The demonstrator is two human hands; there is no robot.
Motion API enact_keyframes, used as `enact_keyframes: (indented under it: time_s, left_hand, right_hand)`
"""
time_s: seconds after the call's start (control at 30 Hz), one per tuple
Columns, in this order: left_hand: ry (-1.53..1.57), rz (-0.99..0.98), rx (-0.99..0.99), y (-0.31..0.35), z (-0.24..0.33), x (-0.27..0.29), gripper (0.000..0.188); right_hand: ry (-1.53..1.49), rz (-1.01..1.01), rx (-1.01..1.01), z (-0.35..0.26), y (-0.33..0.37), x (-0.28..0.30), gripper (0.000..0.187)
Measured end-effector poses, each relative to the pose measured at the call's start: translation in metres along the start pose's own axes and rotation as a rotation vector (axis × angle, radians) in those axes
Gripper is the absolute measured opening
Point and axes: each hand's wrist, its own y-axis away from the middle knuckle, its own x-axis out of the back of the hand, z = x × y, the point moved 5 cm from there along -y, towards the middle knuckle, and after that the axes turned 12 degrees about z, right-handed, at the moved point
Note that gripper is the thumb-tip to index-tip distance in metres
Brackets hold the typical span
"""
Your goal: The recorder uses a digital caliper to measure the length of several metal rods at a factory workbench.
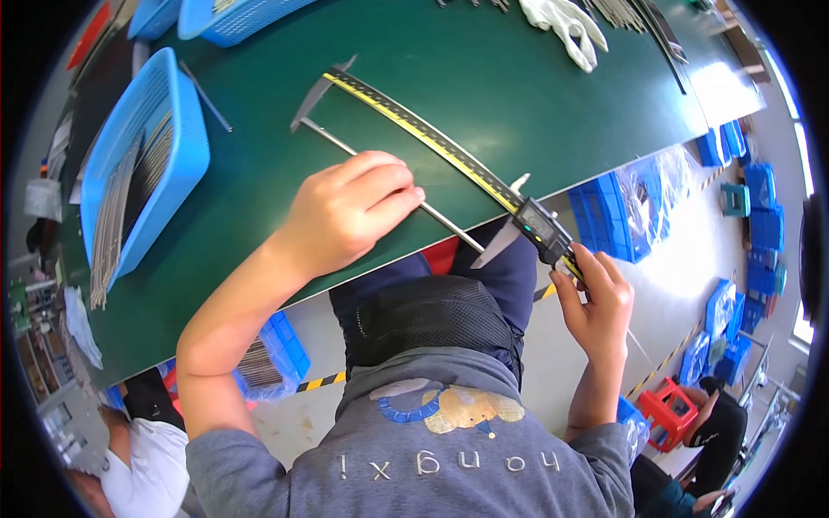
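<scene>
A thin metal rod [449, 226] lies lengthwise between the jaws of a long digital caliper [432, 138]. My left hand [350, 207] is closed around the middle of the rod, over the table's near edge. One end of the rod is by the far fixed jaw at the upper left, the other by the sliding jaw near my lap. My right hand [596, 298] grips the caliper's end just below its black display unit, thumb and fingers pressed together. The yellow-edged beam runs diagonally across the green table [259, 173].
A blue basket [186, 147] of metal rods stands at the left, with another blue basket [233, 26] behind it. A white glove [570, 30] and more rods [617, 13] lie at the far side. Blue crates [600, 216] and a red stool [665, 414] are on the right; people sit nearby.
</scene>
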Motion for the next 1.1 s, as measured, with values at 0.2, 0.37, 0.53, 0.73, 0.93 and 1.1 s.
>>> enact_keyframes:
  time_s: [0.2, 0.37, 0.53, 0.73, 0.93, 1.1]
  left_hand:
    - [-0.017, -0.003, 0.012, -0.0004, -0.0027, 0.0015, 0.02]
    - [-0.045, 0.028, -0.025, -0.0008, -0.0021, 0.002, 0.011]
    - [-0.033, 0.016, -0.036, -0.0035, -0.0014, 0.0024, 0.014]
    - [-0.013, -0.007, -0.031, -0.0021, -0.0032, 0.006, 0.026]
    - [-0.021, -0.029, 0.014, -0.002, -0.0058, 0.0073, 0.028]
    - [-0.011, -0.038, 0.05, -0.0016, -0.0085, 0.0069, 0.028]
  right_hand:
    - [-0.015, 0.013, 0.028, -0.0022, -0.0013, -0.001, 0.029]
    - [0.015, 0.03, 0.038, -0.0001, -0.0012, -0.0007, 0.026]
    - [0.033, 0.058, 0.032, 0.003, -0.0005, -0.0003, 0.027]
    - [0.007, 0.038, -0.001, -0.0007, -0.0008, -0.0047, 0.027]
    - [0.06, -0.012, -0.013, -0.0027, 0.0021, -0.0043, 0.032]
    - [0.072, -0.038, 0.006, -0.0063, 0.0005, -0.0031, 0.036]
